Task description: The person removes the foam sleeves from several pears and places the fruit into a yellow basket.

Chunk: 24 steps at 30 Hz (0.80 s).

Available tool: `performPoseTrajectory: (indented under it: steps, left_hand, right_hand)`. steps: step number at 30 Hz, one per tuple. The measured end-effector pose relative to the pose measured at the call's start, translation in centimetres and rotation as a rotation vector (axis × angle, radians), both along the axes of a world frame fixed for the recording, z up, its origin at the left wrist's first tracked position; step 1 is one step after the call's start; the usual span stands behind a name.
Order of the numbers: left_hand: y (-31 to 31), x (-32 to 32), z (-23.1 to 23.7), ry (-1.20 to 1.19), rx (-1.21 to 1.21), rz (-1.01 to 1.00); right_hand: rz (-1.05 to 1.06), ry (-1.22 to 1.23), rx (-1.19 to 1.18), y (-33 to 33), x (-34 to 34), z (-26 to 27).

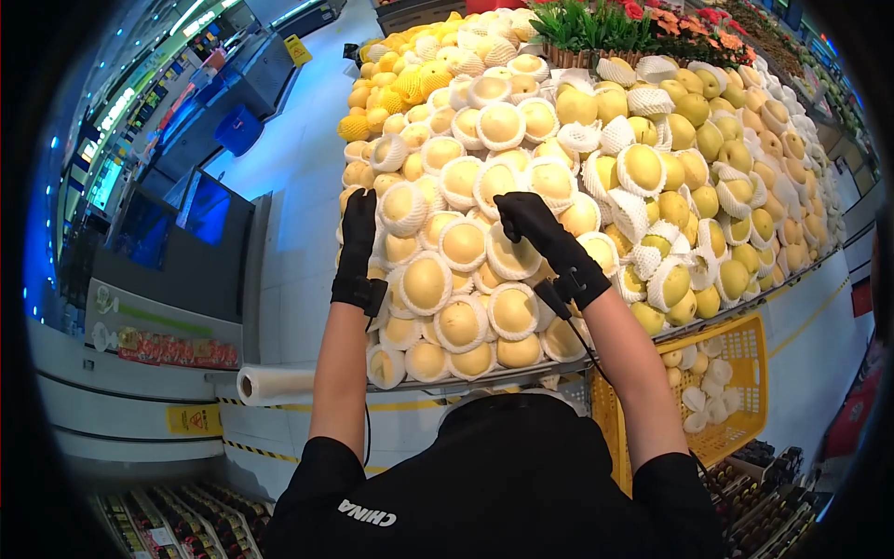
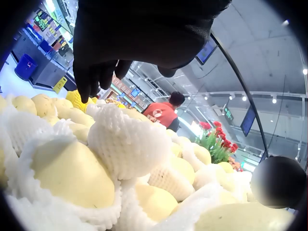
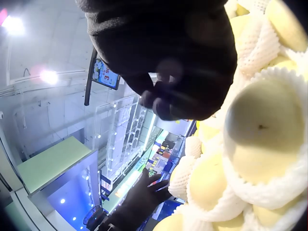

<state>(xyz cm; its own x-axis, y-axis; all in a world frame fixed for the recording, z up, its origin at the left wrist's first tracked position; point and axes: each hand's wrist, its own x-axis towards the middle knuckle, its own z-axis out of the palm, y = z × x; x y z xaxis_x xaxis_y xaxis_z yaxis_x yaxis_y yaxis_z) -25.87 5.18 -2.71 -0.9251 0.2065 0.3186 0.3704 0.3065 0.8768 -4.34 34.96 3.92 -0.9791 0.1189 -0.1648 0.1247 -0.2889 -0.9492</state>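
Both hands wear black gloves. My left hand [image 1: 359,222] hovers at the left side of a heap of pale yellow pears [image 1: 426,283], many in white foam net sleeves. In the left wrist view, its fingers [image 2: 94,79] hang down loosely with nothing between them. Above the middle of the heap is my right hand [image 1: 529,222], its fingers curled in toward the thumb and no fruit visible in it. A sleeved pear [image 3: 264,130] lies close below that hand in the right wrist view. Foam netting [image 2: 127,139] covers a pear near the left hand.
Greener pears [image 1: 675,210] fill the display's right side, with flowers [image 1: 643,28] behind. A yellow crate [image 1: 764,373] holding fruit and foam sleeves stands at front right. A plastic roll [image 1: 275,385] lies at the front left edge. A person in red [image 2: 161,113] stands beyond.
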Motion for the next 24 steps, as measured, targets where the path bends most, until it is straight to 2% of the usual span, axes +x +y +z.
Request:
performPoseTrajectory:
  steps: [1,2,4,7,14,19,24]
  left_hand:
    - [0.4,1.5,1.7,-0.057,0.069,0.051]
    - [0.2,1.2,1.4,0.040,0.107,0.099]
    - [1.0,3.5,3.8,0.032,0.240,0.169]
    - [2.1,6.4,6.6,0.123,0.293,0.395]
    - [2.7,8.5,6.3,0.244,0.286,0.303]
    - [3.5,9.6,8.1,0.179,0.364,0.271]
    - [2.6,10.3,8.4,0.136,0.407,0.252]
  right_hand:
    - [-0.015,0.044,0.029,0.5,0.5,0.0]
    - [-0.028,0.088,0.057,0.8,0.9,-0.1]
    - [-0.103,0.140,0.021,1.3,1.7,-0.5]
    - [-0.192,0.215,-0.082,2.1,2.8,-1.4]
    - [-0.253,0.277,-0.185,2.4,4.6,-2.7]
    - [-0.359,0.298,-0.083,2.0,6.0,-2.3]
    - [-0.555,0.261,0.320,0.8,6.8,-2.6]
